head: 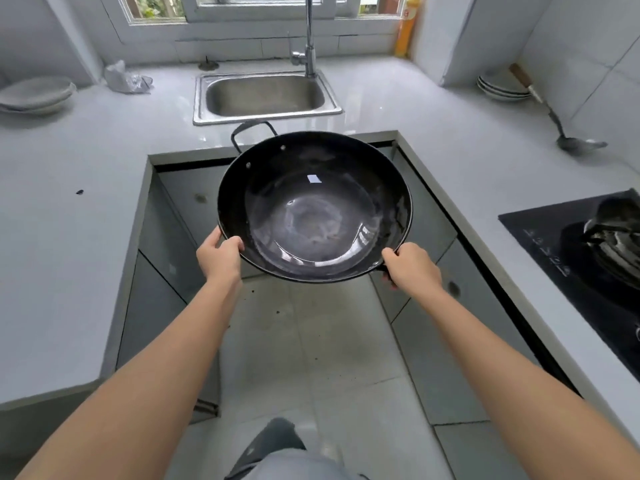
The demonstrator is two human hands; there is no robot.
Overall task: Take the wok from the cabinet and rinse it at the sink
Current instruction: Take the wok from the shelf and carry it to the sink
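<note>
The black wok (313,209) is held in the air above the floor, in front of the sink (266,95), with its open side tilted toward the camera. Its handle-to-handle axis runs from far left to near right. The near rim is grasped by the left hand (220,256); the near handle is enclosed by the right hand (410,268). A grey countertop (69,202) surrounds the space, and a stove (581,251) is seen at the right.
</note>
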